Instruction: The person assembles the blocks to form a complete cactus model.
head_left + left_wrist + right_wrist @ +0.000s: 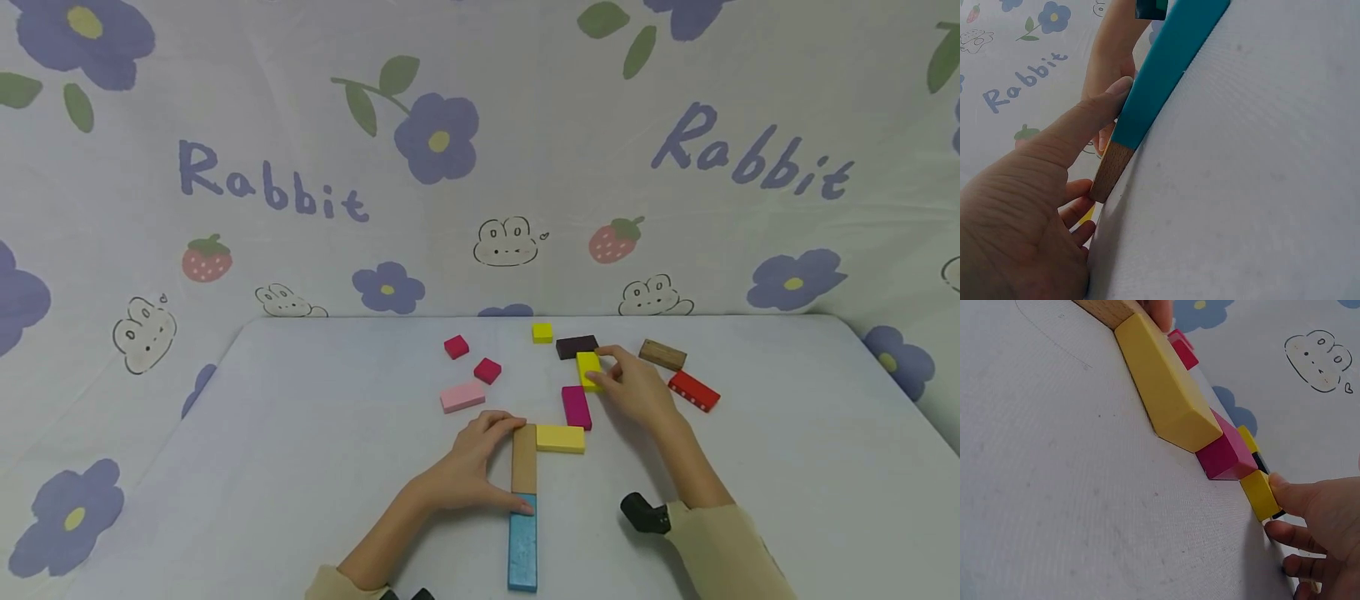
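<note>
My right hand (636, 386) pinches a bright yellow block (587, 363) between thumb and index finger, down at the table. The magenta block (577, 408) meets its near end. Nearer still, a pale yellow block (561, 439) lies crosswise against a plain wooden block (524, 460). End to end with the wooden block is a blue block (522, 554). My left hand (465, 468) rests along this line from the left, fingertips touching the wooden block's far end and thumb on the blue block. In the left wrist view, the thumb touches the blue block (1160, 81).
A dark brown block (577, 347) lies just behind the bright yellow one, with a small yellow cube (542, 333) beyond. Two red cubes (456, 347) and a pink block (462, 397) are at left. At right lie a brown block (663, 354) and a red dotted block (694, 392).
</note>
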`<state>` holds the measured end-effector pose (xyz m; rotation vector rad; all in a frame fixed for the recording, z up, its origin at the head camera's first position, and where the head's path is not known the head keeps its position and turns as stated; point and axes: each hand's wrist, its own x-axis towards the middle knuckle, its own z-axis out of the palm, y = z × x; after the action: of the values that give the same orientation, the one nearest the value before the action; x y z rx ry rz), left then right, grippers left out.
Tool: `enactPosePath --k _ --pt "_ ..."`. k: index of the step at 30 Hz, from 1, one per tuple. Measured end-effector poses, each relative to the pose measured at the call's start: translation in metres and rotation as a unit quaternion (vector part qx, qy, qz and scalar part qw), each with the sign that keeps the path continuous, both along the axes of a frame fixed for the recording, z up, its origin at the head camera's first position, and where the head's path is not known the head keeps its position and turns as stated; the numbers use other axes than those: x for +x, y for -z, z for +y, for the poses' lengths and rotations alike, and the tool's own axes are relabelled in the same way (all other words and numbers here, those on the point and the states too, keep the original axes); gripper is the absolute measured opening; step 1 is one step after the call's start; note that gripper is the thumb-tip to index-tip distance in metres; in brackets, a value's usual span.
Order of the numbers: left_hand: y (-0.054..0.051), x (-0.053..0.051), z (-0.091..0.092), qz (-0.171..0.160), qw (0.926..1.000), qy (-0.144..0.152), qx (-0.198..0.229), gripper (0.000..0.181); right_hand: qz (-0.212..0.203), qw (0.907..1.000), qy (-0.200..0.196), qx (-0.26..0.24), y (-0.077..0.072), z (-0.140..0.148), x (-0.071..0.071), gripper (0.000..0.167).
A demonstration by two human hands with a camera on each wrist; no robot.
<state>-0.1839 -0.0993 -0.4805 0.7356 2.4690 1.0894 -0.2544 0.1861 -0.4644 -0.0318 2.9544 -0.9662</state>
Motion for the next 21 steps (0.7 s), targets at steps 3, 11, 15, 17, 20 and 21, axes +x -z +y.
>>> enactPosePath --k 3,11,15,17,20,21 --pt "0.000 0.000 0.000 0.002 1.0000 0.001 0.000 0.102 -0.006 1.0000 -0.001 -0.004 -0.001 -0.001 -0.004 0.054" --pt "0.000 -0.001 -0.001 0.001 1.0000 0.006 0.004 0.102 -0.003 0.9999 -0.007 -0.008 0.001 -0.004 -0.011 0.055" --pt "-0.001 0.000 -0.001 -0.001 1.0000 0.005 0.003 0.102 0.002 0.9999 -0.013 -0.005 0.003 -0.006 -0.013 0.056" --pt "-0.001 0.000 -0.001 -0.001 1.0000 0.005 0.003 0.102 0.005 0.9999 -0.015 -0.003 0.004 -0.007 -0.013 0.056" --pt "0.000 0.000 -0.001 0.000 1.0000 0.006 0.004 0.102 0.013 0.9998 -0.018 0.002 0.006 -0.008 -0.013 0.056" --pt "0.000 0.000 -0.001 -0.001 1.0000 0.006 0.004 0.102 0.015 0.9997 -0.020 0.003 0.006 -0.008 -0.012 0.056"
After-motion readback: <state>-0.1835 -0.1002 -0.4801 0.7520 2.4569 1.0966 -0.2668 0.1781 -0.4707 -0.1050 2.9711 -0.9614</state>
